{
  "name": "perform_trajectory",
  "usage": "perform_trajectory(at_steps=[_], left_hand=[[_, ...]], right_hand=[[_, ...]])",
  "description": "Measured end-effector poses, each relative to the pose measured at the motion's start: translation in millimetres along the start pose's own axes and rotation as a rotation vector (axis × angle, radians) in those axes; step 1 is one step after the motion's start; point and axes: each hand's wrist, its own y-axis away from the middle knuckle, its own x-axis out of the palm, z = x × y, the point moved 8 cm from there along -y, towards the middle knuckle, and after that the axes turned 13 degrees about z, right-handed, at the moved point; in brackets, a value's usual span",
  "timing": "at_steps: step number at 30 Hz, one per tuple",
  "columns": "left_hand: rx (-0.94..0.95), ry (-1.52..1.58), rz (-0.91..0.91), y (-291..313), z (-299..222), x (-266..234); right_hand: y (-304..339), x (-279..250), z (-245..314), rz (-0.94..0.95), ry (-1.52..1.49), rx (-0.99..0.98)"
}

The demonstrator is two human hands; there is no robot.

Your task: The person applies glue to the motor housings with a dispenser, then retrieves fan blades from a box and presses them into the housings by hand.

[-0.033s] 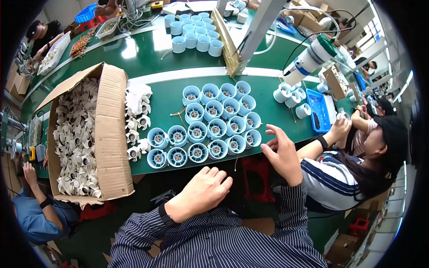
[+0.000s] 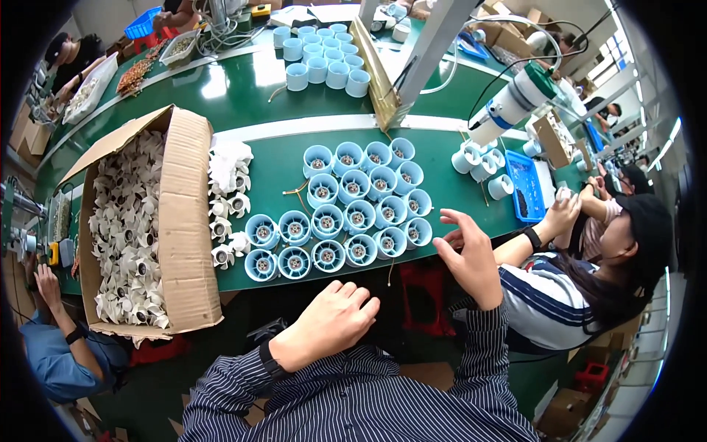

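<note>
Rows of light blue round housings, each with a spoked inside and a metal centre, stand on the green table in front of me. My left hand hangs just off the table's near edge, below the front row. Its fingers are loosely curled, and I see nothing in them. My right hand is raised beside the right end of the front row, thumb and fingers apart and holding nothing. The closest housing to it sits a little left of the thumb. Thin wires stick out beside some housings.
A cardboard box full of white fan impellers stands at left, with loose impellers beside it. At right are more housings, a blue tray and a hanging white cylindrical tool. A co-worker sits close on my right.
The picture has shifted very slightly. Both hands keep nearly the same pose, and the housings stay in place.
</note>
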Motion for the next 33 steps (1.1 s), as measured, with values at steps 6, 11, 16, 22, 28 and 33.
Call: perform_trajectory(at_steps=[6, 11, 16, 22, 28, 33], left_hand=[[-0.02, 0.08, -0.196, 6, 23, -11], [-0.04, 0.111, -0.136, 2, 17, 4], [0.035, 0.152, -0.143, 30, 10, -4], [0.044, 0.134, -0.345, 96, 9, -82], [-0.215, -0.011, -0.52, 167, 27, -142], [-0.399, -0.091, -0.564, 215, 61, -137]], right_hand=[[-31, -11, 91, -0.022, 0.058, -0.225], [-66, -2, 149, 0.043, 0.106, -0.372], [-158, -3, 186, 0.207, 0.196, -0.345], [-353, 6, 174, 0.28, 0.557, -0.139], [-465, 57, 89, 0.13, 0.773, -0.113], [-471, 69, 65, 0.12, 0.648, -0.211]])
